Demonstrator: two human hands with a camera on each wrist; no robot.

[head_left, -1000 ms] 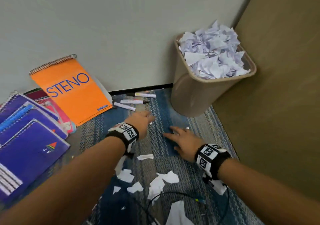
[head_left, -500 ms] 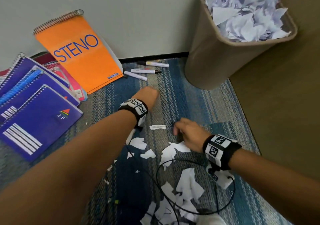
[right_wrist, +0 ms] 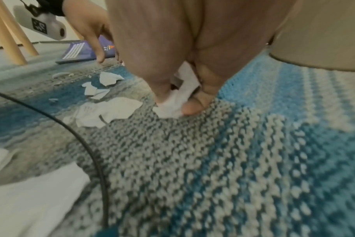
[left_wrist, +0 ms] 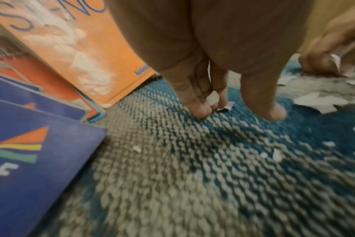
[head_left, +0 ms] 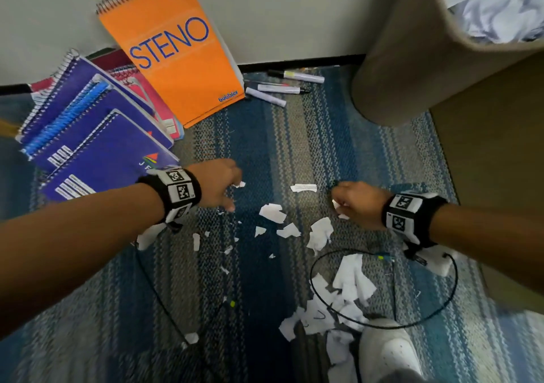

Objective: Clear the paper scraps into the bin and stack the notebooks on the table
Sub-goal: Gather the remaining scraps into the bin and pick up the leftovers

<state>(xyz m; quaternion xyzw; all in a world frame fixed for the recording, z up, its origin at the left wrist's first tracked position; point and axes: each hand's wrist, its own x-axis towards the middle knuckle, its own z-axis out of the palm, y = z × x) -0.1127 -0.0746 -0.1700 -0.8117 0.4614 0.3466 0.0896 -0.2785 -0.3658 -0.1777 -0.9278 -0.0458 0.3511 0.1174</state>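
White paper scraps (head_left: 350,279) lie scattered on the blue-grey carpet between and behind my hands. My right hand (head_left: 338,206) is low on the carpet and pinches a white scrap (right_wrist: 176,99) between thumb and fingers (right_wrist: 195,105). My left hand (head_left: 235,194) points down at the carpet with a small scrap (left_wrist: 223,105) tucked at its fingertips (left_wrist: 199,110). The tan bin (head_left: 397,58), piled with crumpled paper, stands at the far right. An orange STENO notebook (head_left: 176,52) leans on the wall. Purple spiral notebooks (head_left: 97,153) lie fanned out left of my left wrist.
Several markers (head_left: 282,88) lie by the skirting between the orange notebook and the bin. A black cable (head_left: 382,326) loops over the scraps near a white shoe (head_left: 385,350). A brown panel (head_left: 494,147) walls in the right side. Wooden legs (right_wrist: 10,40) stand far left.
Both hands have drawn back from the bin toward me. The right hand, flat on the carpet a second ago, has curled and taken hold of a scrap. The left hand has closed round a small scrap.
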